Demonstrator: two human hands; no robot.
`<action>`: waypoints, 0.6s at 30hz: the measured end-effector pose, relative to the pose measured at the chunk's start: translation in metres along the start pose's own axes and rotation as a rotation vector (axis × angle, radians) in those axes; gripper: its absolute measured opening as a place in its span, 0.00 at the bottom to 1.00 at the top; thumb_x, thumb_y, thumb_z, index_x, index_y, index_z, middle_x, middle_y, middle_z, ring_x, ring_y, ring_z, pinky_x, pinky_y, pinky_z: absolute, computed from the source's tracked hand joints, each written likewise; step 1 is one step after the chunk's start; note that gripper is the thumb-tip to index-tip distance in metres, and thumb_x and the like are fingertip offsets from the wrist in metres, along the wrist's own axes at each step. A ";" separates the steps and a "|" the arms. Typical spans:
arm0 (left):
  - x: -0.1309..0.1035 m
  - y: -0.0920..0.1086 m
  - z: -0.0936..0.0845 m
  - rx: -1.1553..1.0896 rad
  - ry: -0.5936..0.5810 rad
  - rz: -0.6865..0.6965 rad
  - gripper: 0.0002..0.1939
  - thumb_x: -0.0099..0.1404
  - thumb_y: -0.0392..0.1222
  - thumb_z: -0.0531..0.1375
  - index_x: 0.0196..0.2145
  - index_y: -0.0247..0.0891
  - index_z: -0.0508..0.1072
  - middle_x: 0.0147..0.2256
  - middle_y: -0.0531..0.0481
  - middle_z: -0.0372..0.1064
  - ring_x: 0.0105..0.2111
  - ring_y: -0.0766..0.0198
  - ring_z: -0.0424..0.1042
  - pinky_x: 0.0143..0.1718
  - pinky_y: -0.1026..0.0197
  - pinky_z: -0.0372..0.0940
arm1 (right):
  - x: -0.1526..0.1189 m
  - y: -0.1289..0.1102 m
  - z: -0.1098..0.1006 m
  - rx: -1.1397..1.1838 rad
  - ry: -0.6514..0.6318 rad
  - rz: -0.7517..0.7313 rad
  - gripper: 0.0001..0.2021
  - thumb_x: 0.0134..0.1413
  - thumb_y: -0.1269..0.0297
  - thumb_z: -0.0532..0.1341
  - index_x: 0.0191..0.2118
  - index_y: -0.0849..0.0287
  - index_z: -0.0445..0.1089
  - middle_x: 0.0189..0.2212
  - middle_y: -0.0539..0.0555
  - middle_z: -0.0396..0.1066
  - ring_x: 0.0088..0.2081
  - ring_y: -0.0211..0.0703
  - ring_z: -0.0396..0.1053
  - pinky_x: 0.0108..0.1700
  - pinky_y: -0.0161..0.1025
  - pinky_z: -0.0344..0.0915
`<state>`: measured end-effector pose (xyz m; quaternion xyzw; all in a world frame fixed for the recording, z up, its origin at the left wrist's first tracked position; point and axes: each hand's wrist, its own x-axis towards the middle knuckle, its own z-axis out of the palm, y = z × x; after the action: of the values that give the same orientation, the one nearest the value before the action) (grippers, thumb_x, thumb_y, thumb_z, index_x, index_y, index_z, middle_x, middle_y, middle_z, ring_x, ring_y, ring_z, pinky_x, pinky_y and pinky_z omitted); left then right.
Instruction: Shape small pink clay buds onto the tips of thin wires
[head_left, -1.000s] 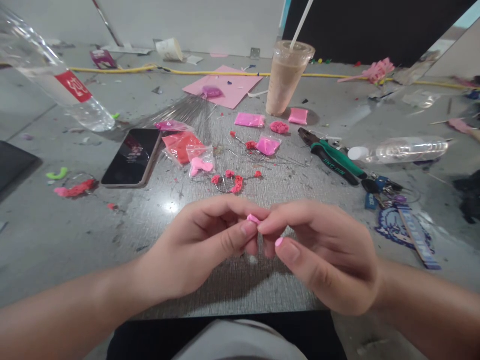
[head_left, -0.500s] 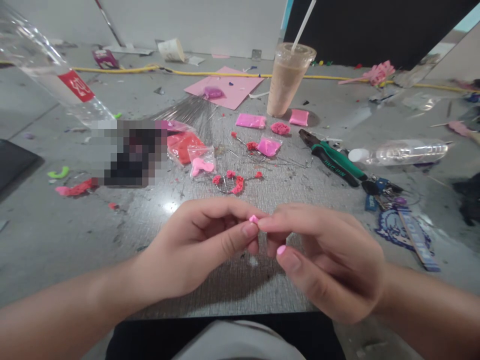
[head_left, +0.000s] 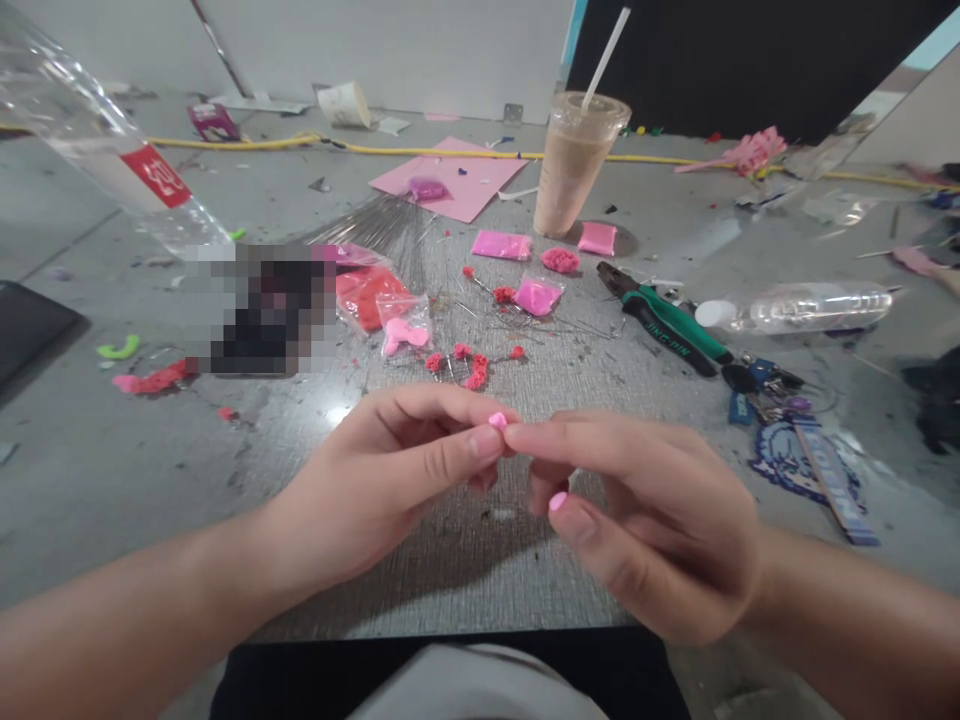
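Between its thumb and index finger, my left hand [head_left: 397,455] pinches a small piece of pink modelling clay [head_left: 498,421]. The index fingertip of my right hand [head_left: 667,520] rests against that piece from the right. A second bit of pink clay [head_left: 558,501] sticks to the tip of my right thumb, which is held apart from the index finger. Just beyond the hands lies a wire loop with red clay lumps [head_left: 475,374] on it. Farther back are a bag of light pink clay [head_left: 406,335] and a bag of brighter pink clay [head_left: 538,295].
Green-handled pliers [head_left: 667,325] lie at right, near a clear plastic bottle [head_left: 817,306] and keyrings [head_left: 806,460]. A drink cup with a straw [head_left: 574,165] stands behind. At left a large bottle [head_left: 112,150] leans beside a blurred dark object [head_left: 262,320]. A yellow cable [head_left: 420,150] crosses the back.
Both hands have shifted slightly left, and the pinched pink clay has moved a little up and left with them. My right thumb stays apart with its clay bit.
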<state>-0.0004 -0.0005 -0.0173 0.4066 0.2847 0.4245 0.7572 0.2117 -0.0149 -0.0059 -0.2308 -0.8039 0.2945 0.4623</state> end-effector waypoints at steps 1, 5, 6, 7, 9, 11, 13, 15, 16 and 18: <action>0.000 0.000 0.000 -0.024 -0.008 -0.007 0.03 0.63 0.40 0.73 0.36 0.45 0.86 0.35 0.52 0.81 0.34 0.70 0.77 0.39 0.70 0.73 | 0.000 0.000 0.000 -0.002 -0.013 -0.002 0.19 0.64 0.76 0.59 0.58 0.67 0.72 0.35 0.54 0.79 0.33 0.37 0.77 0.36 0.35 0.78; 0.000 0.001 0.000 -0.078 -0.045 -0.015 0.04 0.62 0.38 0.73 0.37 0.43 0.86 0.35 0.52 0.82 0.36 0.70 0.78 0.40 0.71 0.73 | -0.001 0.000 -0.001 0.009 -0.027 -0.033 0.21 0.64 0.75 0.58 0.61 0.65 0.70 0.33 0.54 0.78 0.32 0.38 0.76 0.36 0.36 0.77; 0.001 0.001 0.000 -0.078 -0.046 -0.010 0.04 0.62 0.38 0.73 0.37 0.42 0.85 0.35 0.52 0.82 0.36 0.70 0.78 0.40 0.70 0.73 | -0.001 0.001 -0.001 0.016 -0.026 -0.037 0.21 0.64 0.75 0.58 0.61 0.66 0.71 0.32 0.54 0.78 0.31 0.38 0.76 0.35 0.36 0.77; 0.001 0.001 0.000 -0.076 -0.045 -0.007 0.04 0.62 0.38 0.73 0.36 0.42 0.85 0.35 0.52 0.82 0.35 0.69 0.78 0.40 0.70 0.73 | -0.001 0.001 -0.001 0.022 -0.026 -0.039 0.21 0.63 0.75 0.58 0.60 0.67 0.71 0.32 0.54 0.77 0.31 0.38 0.76 0.35 0.36 0.77; 0.001 0.002 -0.001 -0.072 -0.049 -0.007 0.03 0.63 0.38 0.73 0.36 0.41 0.85 0.35 0.51 0.81 0.35 0.69 0.78 0.39 0.69 0.73 | -0.001 0.002 0.000 0.032 -0.029 -0.038 0.20 0.63 0.76 0.59 0.60 0.69 0.71 0.33 0.55 0.78 0.32 0.38 0.76 0.35 0.36 0.77; 0.002 0.002 -0.002 -0.072 -0.067 -0.008 0.03 0.63 0.38 0.73 0.36 0.41 0.85 0.35 0.51 0.81 0.34 0.68 0.78 0.39 0.68 0.73 | -0.001 0.002 0.000 0.042 -0.030 -0.036 0.19 0.63 0.76 0.59 0.59 0.70 0.72 0.33 0.55 0.78 0.33 0.38 0.76 0.36 0.36 0.77; 0.002 0.001 -0.004 -0.066 -0.093 -0.002 0.03 0.63 0.38 0.72 0.37 0.42 0.84 0.35 0.51 0.81 0.34 0.67 0.78 0.39 0.67 0.73 | 0.000 0.002 0.000 0.055 -0.034 -0.038 0.19 0.63 0.76 0.60 0.58 0.70 0.72 0.33 0.56 0.78 0.33 0.38 0.76 0.36 0.36 0.77; 0.002 0.001 -0.005 -0.052 -0.115 0.009 0.03 0.64 0.38 0.72 0.37 0.43 0.84 0.35 0.51 0.80 0.35 0.65 0.79 0.39 0.65 0.74 | 0.000 0.002 -0.001 0.072 -0.042 -0.042 0.19 0.63 0.76 0.60 0.58 0.70 0.72 0.34 0.56 0.79 0.34 0.38 0.76 0.37 0.36 0.77; 0.002 0.001 -0.005 -0.045 -0.122 0.014 0.03 0.64 0.38 0.72 0.37 0.43 0.84 0.35 0.51 0.80 0.35 0.65 0.79 0.39 0.65 0.74 | 0.000 0.002 -0.001 0.078 -0.043 -0.046 0.18 0.62 0.76 0.60 0.57 0.71 0.72 0.34 0.57 0.79 0.33 0.38 0.76 0.36 0.37 0.76; 0.002 0.000 -0.006 -0.035 -0.123 0.023 0.03 0.63 0.38 0.72 0.36 0.43 0.84 0.35 0.52 0.80 0.35 0.65 0.79 0.39 0.65 0.73 | 0.001 0.003 -0.001 0.084 -0.044 -0.047 0.18 0.62 0.76 0.61 0.57 0.72 0.73 0.33 0.57 0.78 0.33 0.39 0.76 0.36 0.37 0.76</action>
<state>-0.0042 0.0037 -0.0203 0.4219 0.2253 0.4123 0.7754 0.2128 -0.0123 -0.0069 -0.1855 -0.8062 0.3219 0.4604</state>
